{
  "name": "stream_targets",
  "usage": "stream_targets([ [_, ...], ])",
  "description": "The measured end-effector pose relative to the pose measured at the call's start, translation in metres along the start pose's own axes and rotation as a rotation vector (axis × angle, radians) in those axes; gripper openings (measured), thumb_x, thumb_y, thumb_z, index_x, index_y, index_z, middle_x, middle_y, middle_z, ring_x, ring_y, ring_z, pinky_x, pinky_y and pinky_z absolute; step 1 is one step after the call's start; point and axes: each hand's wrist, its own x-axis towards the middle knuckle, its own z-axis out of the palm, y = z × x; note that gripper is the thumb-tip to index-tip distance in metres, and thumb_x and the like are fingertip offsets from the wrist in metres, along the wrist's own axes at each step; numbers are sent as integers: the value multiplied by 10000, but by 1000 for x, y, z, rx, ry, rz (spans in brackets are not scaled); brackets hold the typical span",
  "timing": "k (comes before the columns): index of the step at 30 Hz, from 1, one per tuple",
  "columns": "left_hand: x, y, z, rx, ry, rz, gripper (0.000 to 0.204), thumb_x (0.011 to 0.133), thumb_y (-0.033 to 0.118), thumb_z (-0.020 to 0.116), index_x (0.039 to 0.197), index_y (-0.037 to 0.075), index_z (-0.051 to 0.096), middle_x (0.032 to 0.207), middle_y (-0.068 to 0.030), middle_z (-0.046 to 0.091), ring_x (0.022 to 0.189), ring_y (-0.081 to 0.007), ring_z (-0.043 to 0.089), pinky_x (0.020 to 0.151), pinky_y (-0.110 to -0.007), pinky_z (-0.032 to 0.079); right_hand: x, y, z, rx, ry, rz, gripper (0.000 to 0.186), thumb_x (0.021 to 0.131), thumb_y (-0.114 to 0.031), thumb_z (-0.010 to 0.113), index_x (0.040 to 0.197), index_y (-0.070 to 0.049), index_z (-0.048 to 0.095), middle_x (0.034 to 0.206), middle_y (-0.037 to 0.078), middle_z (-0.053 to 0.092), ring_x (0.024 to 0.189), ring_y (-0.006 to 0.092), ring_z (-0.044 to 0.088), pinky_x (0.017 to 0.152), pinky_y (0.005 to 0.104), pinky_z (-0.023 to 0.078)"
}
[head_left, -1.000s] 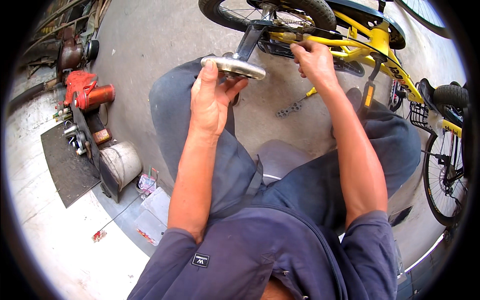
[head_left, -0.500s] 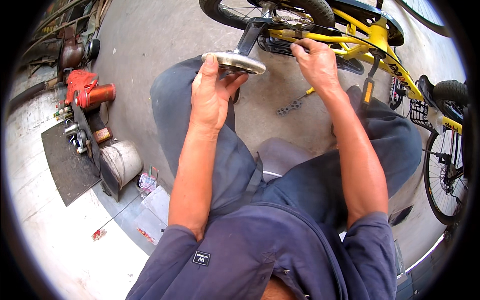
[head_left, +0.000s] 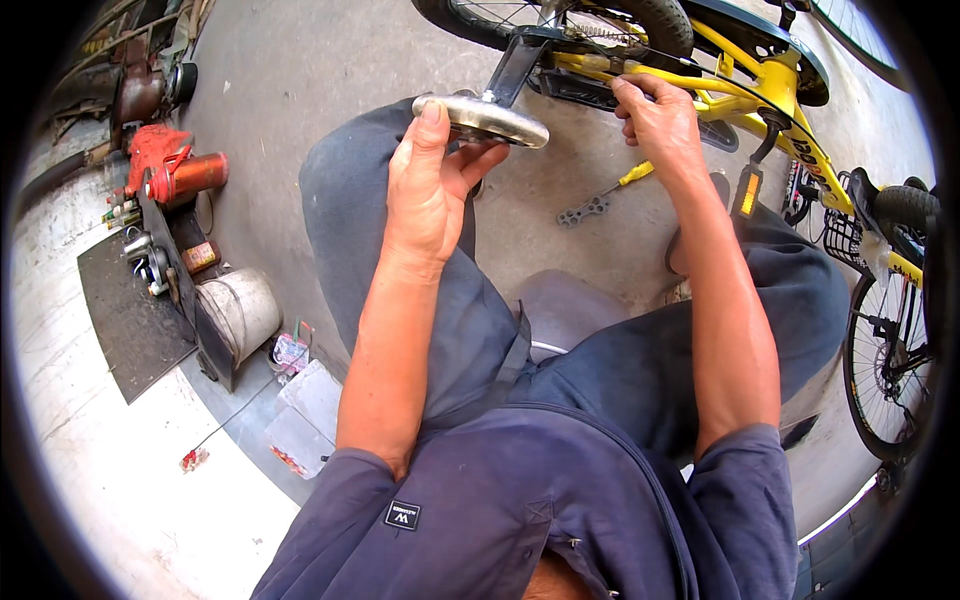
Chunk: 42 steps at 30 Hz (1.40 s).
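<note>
Mottled concrete [head_left: 300, 60] below, left hand [head_left: 425, 190] holds a shiny-rimmed wheel [head_left: 495, 121].

Bike [head_left: 772, 84] ahead R; side wheel [head_left: 490, 119] at its L; wrench [head_left: 584, 211] on flr [head_left: 530, 215] btwn knees [head_left: 345, 185]; bucket [head_left: 246, 314] L.

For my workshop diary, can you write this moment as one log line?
left hand: holds small wheel | right hand: near yellow frame | floor: yellow-handled tool

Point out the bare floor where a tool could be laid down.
The widest bare stretch of floor lies between the left knee and the red canister. A smaller patch lies between the knees, left of the yellow-handled tool. It is crowded around the right hand, close to the yellow bicycle frame, and just left of the white bucket.
</note>
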Motion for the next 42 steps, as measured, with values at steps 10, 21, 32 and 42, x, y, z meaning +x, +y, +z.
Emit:
stream_targets([
  [10,0,1,0,9,4,2,467,925,457,581,1103,28,535,1023,-85,597,949,-207,610,891,-378,516,2,1,3,56,-43,-42,308,876,-256,630,1023,11,680,696,42,613,552,85,528,516,235,458],
  [21,0,3,1,3,2,0,453,931,453,571,1096,32,539,1026,-83,595,957,-205,608,894,-377,513,16,16,10,71,-95,-37,321,904,-278,639,1072,-5,664,770,18,614,602,52,519,550,210,477],
  [32,1,0,-4,32,-25,6,521,942,471,537,1170,4,513,1119,-146,558,1032,-269,578,950,-429,486,0,-3,28,-515,80,-519,270,867,-290,655,968,-46,711,721,109,677,609,223,643,597,320,510],
  [42,1,-1,1,30,-7,18,498,931,469,563,1112,5,537,1050,-105,575,962,-231,602,888,-398,517,-21,-5,23,-477,169,-496,195,851,-249,616,884,-81,710,807,160,677,813,366,646,733,425,510],
])
